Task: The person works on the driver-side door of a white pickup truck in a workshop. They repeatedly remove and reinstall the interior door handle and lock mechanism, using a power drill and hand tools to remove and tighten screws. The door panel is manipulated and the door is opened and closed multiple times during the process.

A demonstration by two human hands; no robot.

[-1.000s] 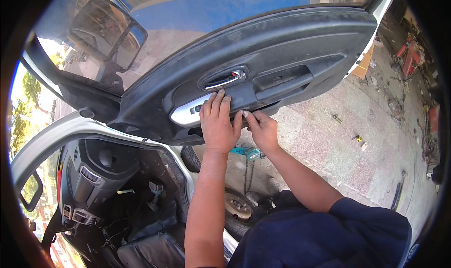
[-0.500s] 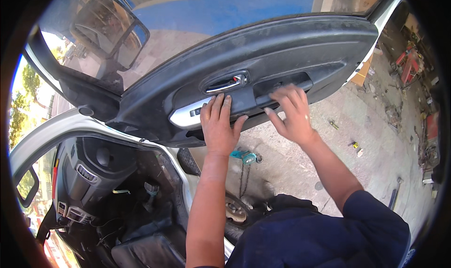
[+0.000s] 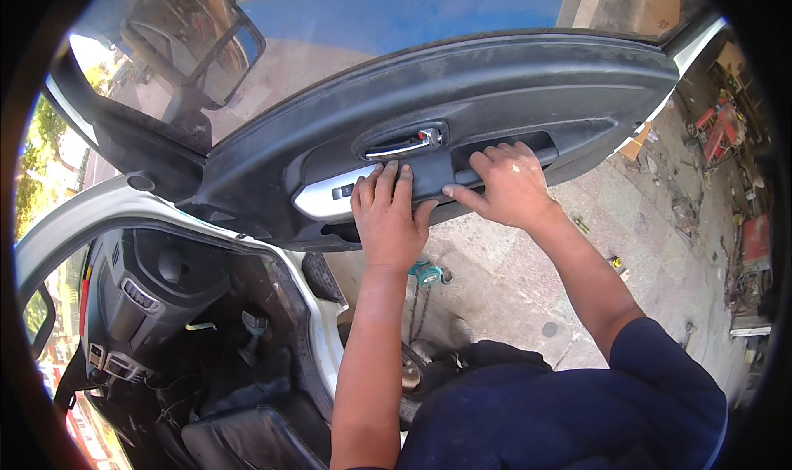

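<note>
A black door trim panel (image 3: 297, 132) spans the view on an opened vehicle door. My left hand (image 3: 386, 227) rests on it with fingers stretched out, the tips at the end of the silver switch plate (image 3: 318, 202) and its small window switch (image 3: 340, 192). Just above those fingertips is the chrome inner door handle (image 3: 404, 148). My right hand (image 3: 513, 188) curls its fingers over the edge of the door pull handle (image 3: 472, 176), into the recess, with the thumb stretched toward the left. Its fingertips are hidden inside the recess.
The cab holds a dark seat (image 3: 247, 437), a gear lever (image 3: 252, 326) and a dashboard (image 3: 148, 264). A teal power tool (image 3: 426, 273) lies on the concrete floor beneath the door. Red equipment (image 3: 716, 128) and clutter line the right side. A side mirror (image 3: 235, 66) shows through the window.
My right hand has come down onto the pull handle, and its fingers now hook into the recess. My left hand keeps its place on the panel. The view has shifted slightly.
</note>
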